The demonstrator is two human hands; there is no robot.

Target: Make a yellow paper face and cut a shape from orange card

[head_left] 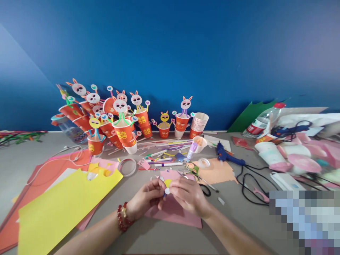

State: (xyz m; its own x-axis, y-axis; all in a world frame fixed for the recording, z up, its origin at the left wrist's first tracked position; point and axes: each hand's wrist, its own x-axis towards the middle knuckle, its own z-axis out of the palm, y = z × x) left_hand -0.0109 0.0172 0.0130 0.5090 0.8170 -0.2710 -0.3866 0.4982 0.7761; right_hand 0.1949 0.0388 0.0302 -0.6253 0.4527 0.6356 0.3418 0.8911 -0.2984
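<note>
My left hand (149, 195), with a red bead bracelet at its wrist, is closed in a pinch. Facing it, my right hand (189, 196) pinches too, its fingertips almost meeting those of the left. Between them shows a small white paper disc (167, 191), which both hands grip by its edges. A bit of yellow paper (168, 182) appears just behind the fingertips; whether it is held cannot be told. Under the hands lies a sheet of pink paper (183, 211), partly covered by them.
Red paper cups with bunny faces (122, 132) stand at the back left. Yellow paper (71, 209) lies at left. Markers (168, 164), a tape roll (127, 167) and orange paper (217, 171) are beyond my hands. A blue glue gun (230, 156) trails black cable at right.
</note>
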